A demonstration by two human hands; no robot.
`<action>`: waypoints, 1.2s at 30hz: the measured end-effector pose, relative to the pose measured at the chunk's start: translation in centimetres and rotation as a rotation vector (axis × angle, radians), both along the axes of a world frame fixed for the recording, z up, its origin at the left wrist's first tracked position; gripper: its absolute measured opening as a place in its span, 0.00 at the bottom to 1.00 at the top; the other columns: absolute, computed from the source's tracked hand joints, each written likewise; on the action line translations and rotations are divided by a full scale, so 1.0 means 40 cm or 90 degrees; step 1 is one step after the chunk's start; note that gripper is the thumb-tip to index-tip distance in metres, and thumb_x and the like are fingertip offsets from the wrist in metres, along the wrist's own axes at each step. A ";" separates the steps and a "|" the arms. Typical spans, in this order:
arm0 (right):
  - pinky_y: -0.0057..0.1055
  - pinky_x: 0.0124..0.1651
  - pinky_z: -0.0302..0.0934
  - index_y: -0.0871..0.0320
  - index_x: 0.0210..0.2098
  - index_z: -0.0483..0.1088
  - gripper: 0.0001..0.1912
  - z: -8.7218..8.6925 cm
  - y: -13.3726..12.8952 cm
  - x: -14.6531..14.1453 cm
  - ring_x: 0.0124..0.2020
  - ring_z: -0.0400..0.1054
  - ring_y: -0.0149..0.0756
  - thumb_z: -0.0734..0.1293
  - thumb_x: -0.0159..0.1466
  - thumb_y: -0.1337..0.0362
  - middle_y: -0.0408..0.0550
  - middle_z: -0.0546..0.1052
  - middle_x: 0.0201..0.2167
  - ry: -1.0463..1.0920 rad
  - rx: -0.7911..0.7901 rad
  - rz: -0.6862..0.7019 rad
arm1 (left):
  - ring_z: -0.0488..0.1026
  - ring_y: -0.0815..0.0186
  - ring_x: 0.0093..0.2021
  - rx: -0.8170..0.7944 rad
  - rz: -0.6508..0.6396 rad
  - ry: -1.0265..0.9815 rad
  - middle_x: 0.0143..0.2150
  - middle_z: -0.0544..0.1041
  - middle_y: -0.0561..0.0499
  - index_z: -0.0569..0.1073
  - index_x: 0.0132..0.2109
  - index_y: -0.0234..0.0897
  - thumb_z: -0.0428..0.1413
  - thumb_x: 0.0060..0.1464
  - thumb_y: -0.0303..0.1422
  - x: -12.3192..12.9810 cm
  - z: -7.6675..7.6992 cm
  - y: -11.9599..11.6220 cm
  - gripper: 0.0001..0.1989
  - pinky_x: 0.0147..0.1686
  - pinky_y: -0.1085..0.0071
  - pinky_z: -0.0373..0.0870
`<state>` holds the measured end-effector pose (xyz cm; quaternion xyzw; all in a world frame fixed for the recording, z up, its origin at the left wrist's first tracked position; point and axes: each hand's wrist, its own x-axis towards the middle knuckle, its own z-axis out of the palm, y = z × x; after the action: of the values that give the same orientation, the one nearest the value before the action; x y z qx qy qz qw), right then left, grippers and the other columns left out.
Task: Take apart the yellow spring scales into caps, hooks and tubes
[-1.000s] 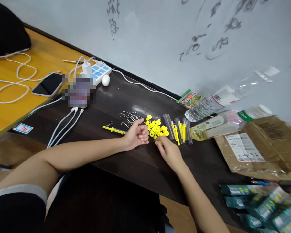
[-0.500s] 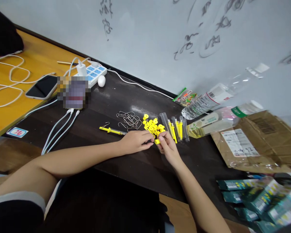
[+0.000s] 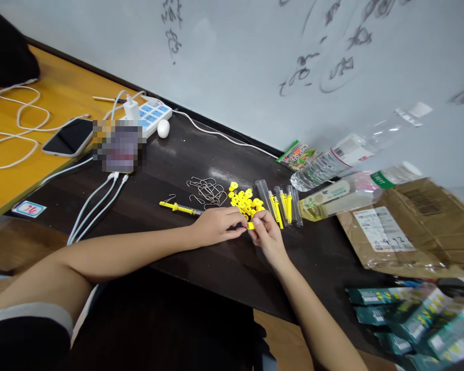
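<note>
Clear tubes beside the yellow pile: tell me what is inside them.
The clear tubes lie side by side on the dark table. Several hold yellow stick-like pieces; the leftmost looks empty. Finer detail is too small to tell. The right hand is just in front of them.

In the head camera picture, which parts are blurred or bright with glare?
Head view: a square patch near the power strip is pixelated; bottles and green boxes at right look smeared; a glare streak shines on the dark table; both hands stay sharp.
</note>
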<state>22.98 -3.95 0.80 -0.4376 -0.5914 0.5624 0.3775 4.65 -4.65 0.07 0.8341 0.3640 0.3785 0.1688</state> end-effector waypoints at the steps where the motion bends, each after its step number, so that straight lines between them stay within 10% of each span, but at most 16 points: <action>1: 0.20 0.15 0.35 0.53 0.31 0.55 0.18 0.000 0.000 -0.001 0.13 0.43 0.21 0.64 0.60 0.48 0.32 0.52 0.15 0.001 0.002 -0.003 | 0.67 0.71 0.31 0.000 0.002 -0.008 0.33 0.72 0.52 0.73 0.40 0.39 0.49 0.60 0.34 0.001 -0.001 0.000 0.09 0.31 0.76 0.60; 36: 0.19 0.15 0.36 0.53 0.32 0.54 0.17 -0.001 -0.011 -0.010 0.12 0.42 0.21 0.65 0.61 0.50 0.30 0.54 0.13 0.041 -0.003 -0.021 | 0.66 0.74 0.29 0.044 0.046 -0.023 0.29 0.69 0.56 0.70 0.34 0.36 0.51 0.55 0.28 0.005 -0.008 0.008 0.04 0.30 0.77 0.61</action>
<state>22.58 -4.38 0.76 -0.4299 -0.5705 0.5712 0.4043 4.84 -4.33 -0.23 0.8190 0.3773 0.4115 0.1329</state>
